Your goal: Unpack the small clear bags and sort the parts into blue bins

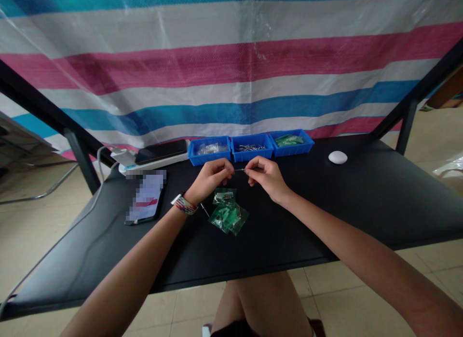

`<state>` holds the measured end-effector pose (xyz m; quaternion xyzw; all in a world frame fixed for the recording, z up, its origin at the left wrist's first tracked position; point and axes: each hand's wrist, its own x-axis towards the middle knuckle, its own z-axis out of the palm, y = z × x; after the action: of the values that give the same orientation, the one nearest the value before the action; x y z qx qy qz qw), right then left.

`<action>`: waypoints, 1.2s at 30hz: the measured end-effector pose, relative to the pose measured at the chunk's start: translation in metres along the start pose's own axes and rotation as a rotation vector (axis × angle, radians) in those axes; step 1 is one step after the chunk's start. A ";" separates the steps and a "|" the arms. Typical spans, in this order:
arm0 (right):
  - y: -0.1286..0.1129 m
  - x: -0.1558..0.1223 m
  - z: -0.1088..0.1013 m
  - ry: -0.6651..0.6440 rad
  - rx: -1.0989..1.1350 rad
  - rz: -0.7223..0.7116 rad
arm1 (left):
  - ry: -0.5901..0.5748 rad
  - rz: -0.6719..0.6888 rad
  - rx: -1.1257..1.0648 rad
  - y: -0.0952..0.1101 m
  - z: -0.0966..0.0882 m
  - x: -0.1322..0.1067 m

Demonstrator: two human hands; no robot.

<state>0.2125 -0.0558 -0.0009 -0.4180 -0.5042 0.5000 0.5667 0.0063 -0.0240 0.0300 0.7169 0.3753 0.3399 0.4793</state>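
Note:
A thin silvery metal pin (239, 169) spans the gap between my two hands, level above the black table. My left hand (216, 175) is closed in a pinch at its left end. The fingertips of my right hand (265, 176) pinch the other end. Below them lie small clear bags (229, 218) holding green and metal pieces, with another such bag (224, 196) just behind. A second thin metal piece (204, 210) rests on the table beside my left wrist, partly hidden by it.
Along the back stand three blue bins: the left one (209, 160) holds clear plastic pieces, the middle one (252, 156) metal pins, the right one (292, 150) green packets. A phone (146, 197), a power strip (159, 166) with a dark device, and a white mouse (337, 157) lie around.

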 end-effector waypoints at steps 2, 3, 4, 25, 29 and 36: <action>0.001 0.000 0.000 -0.006 -0.026 -0.024 | 0.004 0.010 -0.002 -0.002 0.001 0.001; 0.001 0.000 0.000 -0.006 -0.030 -0.029 | 0.007 0.019 -0.007 -0.002 0.001 0.001; 0.002 0.000 -0.001 -0.002 -0.027 -0.028 | 0.011 0.031 -0.016 -0.003 0.002 0.001; 0.002 0.001 -0.001 0.053 0.021 0.002 | 0.021 0.061 -0.039 -0.005 0.003 0.002; 0.003 0.001 -0.002 0.049 0.000 -0.039 | 0.011 0.021 -0.009 -0.004 0.001 0.002; 0.004 0.001 -0.003 0.059 -0.024 -0.067 | -0.007 0.011 0.009 -0.006 0.000 0.003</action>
<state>0.2152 -0.0543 -0.0052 -0.4222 -0.5069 0.4620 0.5927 0.0067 -0.0199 0.0244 0.7224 0.3712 0.3383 0.4753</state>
